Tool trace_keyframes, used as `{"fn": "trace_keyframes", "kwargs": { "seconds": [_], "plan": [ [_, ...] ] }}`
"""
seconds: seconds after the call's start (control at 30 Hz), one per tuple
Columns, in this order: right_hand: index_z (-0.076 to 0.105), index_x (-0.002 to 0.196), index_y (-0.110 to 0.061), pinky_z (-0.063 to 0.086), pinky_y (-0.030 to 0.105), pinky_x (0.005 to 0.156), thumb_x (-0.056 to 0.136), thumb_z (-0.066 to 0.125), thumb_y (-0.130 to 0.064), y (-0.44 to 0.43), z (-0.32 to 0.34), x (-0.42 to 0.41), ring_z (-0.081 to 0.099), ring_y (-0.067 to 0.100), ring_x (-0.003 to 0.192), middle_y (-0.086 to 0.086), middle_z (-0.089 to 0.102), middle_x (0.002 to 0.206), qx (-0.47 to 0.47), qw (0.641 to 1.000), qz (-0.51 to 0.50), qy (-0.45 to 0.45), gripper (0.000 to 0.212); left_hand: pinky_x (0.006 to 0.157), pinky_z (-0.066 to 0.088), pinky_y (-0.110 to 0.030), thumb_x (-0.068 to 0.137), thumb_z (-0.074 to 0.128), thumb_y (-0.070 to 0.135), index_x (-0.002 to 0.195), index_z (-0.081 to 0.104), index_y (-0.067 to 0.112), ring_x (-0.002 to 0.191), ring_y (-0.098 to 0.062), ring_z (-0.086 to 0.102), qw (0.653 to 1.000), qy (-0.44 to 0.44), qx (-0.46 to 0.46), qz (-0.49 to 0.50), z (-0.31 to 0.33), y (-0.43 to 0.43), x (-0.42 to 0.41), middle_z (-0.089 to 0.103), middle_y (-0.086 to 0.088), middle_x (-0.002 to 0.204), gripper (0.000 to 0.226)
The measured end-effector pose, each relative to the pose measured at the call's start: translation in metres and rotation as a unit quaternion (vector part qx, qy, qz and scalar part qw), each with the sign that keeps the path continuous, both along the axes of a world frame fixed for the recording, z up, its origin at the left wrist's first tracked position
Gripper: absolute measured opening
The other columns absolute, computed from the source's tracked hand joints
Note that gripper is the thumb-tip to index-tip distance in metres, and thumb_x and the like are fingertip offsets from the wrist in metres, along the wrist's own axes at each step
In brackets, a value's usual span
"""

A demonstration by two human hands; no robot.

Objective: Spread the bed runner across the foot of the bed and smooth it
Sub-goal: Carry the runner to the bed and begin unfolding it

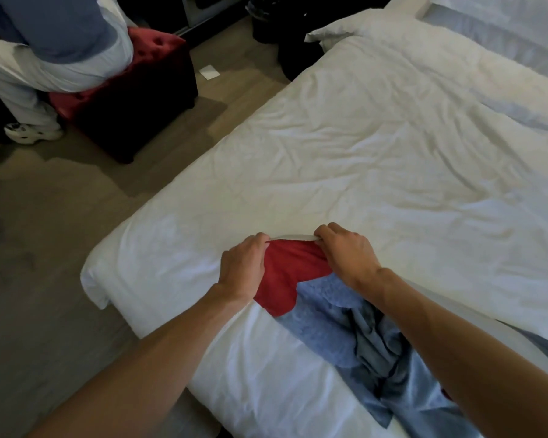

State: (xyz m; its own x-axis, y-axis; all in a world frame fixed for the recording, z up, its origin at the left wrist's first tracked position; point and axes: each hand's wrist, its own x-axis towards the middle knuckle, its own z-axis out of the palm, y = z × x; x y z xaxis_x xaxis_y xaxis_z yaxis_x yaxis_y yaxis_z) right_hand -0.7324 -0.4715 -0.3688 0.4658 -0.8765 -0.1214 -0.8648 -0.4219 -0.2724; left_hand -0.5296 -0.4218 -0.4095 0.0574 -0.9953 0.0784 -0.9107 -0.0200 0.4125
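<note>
The bed runner [290, 273] is a bunched cloth, red on one face and pale blue on the other, lying on the white duvet [377, 159] near the foot corner of the bed. Its blue part trails in crumpled folds toward the lower right. My left hand [244, 267] pinches the runner's far edge on the left. A short span to the right, my right hand [348, 254] pinches the same edge. A thin white strip shows along that edge between my fingers.
A red tufted ottoman [130, 99] stands on the grey floor [45, 232] at upper left, with a person in pale trousers and white shoes sitting on it. A pillow [345, 30] lies at the bed's head. A paper scrap [209, 72] lies on the floor.
</note>
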Motion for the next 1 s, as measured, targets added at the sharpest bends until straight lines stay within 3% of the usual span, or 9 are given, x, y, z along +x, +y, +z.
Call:
{"fn": "trace_keyframes", "kwargs": {
  "seconds": [0.17, 0.37, 0.53, 0.77, 0.9, 1.0],
  "plan": [
    [0.049, 0.097, -0.013, 0.045, 0.038, 0.065, 0.100, 0.037, -0.024, -0.008, 0.000, 0.009, 0.057, 0.032, 0.073, 0.004, 0.059, 0.086, 0.019, 1.000, -0.017, -0.002, 0.017, 0.055, 0.034, -0.030, 0.099, 0.040, 0.035, 0.091, 0.056, 0.015, 0.067, -0.030, 0.064, 0.999, -0.047, 0.009, -0.012, 0.009, -0.014, 0.016, 0.066, -0.001, 0.075, 0.027],
    [0.048, 0.094, -0.013, 0.047, 0.041, 0.067, 0.101, 0.035, -0.025, -0.016, -0.001, 0.034, 0.057, 0.031, 0.073, 0.004, 0.061, 0.085, 0.042, 0.999, -0.016, 0.000, 0.019, 0.054, 0.031, -0.029, 0.098, 0.044, 0.034, 0.089, 0.056, 0.015, 0.065, -0.029, 0.063, 0.998, -0.048, 0.010, -0.032, 0.009, -0.028, 0.047, 0.065, 0.001, 0.074, 0.025],
    [0.047, 0.092, -0.014, 0.047, 0.040, 0.066, 0.100, 0.036, -0.027, -0.027, 0.000, 0.080, 0.058, 0.031, 0.072, 0.003, 0.061, 0.084, 0.043, 0.999, -0.021, -0.009, 0.019, 0.053, 0.036, -0.030, 0.097, 0.046, 0.033, 0.087, 0.056, 0.014, 0.064, -0.029, 0.062, 0.999, -0.038, -0.001, -0.038, 0.005, -0.046, 0.096, 0.065, -0.001, 0.073, 0.024],
    [0.047, 0.094, -0.013, 0.046, 0.040, 0.066, 0.100, 0.038, -0.025, -0.056, 0.005, 0.160, 0.058, 0.033, 0.074, 0.004, 0.062, 0.085, 0.043, 0.998, -0.052, -0.007, 0.017, 0.052, 0.030, -0.029, 0.096, 0.050, 0.032, 0.088, 0.058, 0.014, 0.060, -0.026, 0.061, 0.997, -0.035, -0.015, -0.070, 0.009, -0.088, 0.180, 0.064, 0.000, 0.071, 0.021],
    [0.046, 0.091, -0.013, 0.046, 0.041, 0.065, 0.099, 0.037, -0.025, -0.072, 0.011, 0.207, 0.057, 0.033, 0.070, 0.004, 0.061, 0.082, 0.037, 0.998, -0.049, -0.019, 0.017, 0.054, 0.047, -0.039, 0.095, 0.051, 0.030, 0.088, 0.059, 0.011, 0.062, -0.028, 0.061, 0.997, -0.001, -0.008, -0.081, 0.015, -0.114, 0.228, 0.062, -0.005, 0.070, 0.022],
    [0.043, 0.089, -0.014, 0.046, 0.041, 0.064, 0.100, 0.037, -0.027, -0.085, 0.015, 0.236, 0.056, 0.032, 0.068, 0.003, 0.061, 0.081, 0.036, 0.998, -0.044, -0.028, 0.017, 0.058, 0.050, -0.045, 0.095, 0.053, 0.027, 0.082, 0.058, 0.009, 0.060, -0.028, 0.059, 0.996, 0.027, -0.003, -0.085, 0.018, -0.133, 0.258, 0.060, -0.007, 0.066, 0.023]
  ]
}}
